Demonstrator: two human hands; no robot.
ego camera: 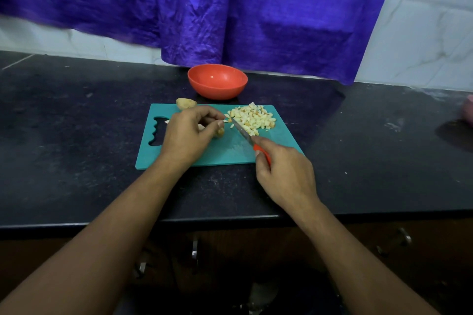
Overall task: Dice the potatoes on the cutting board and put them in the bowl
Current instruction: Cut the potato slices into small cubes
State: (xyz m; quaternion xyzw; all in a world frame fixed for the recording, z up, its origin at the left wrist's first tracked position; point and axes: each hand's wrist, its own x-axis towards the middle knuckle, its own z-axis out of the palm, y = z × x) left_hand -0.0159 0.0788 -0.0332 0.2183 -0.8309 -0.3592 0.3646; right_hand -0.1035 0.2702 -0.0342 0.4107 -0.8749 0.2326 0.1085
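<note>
1. Grips the knife (249, 139) by its orange handle with the right hand (284, 171), fingers curled round the handle and forefinger laid toward the blade.
2. Points the blade away and leftward, low over the cutting board (225, 155), with the tip at the near-left fringe of the diced potato (253, 117); cannot tell whether the edge touches the board.
3. Holds a potato piece (220, 132) down near the middle of the board with the left hand (188, 133), fingers bent over it and thumb tucked in beside them.
4. Shows only a yellowish end of that piece past the fingertips, just left of the blade, with the rest hidden under the hand.
5. Has the diced potato heaped toward the far right corner of the board, as pale cubes, some with brownish skin on them.
6. Has a whole potato (186, 103) with its skin on, lying at the far edge of the board, left of the middle and just beyond the left hand.
7. Places the board flat on the black counter (76, 135), near its front edge, with the wavy handle slot at the board's left end.
8. Sets the red bowl (217, 80) on the counter just past the far edge of the board, apart from it, showing a bare red inside.
9. Backs the counter with a purple cloth (230, 7) hanging down over a pale tiled wall (422, 33).
</note>
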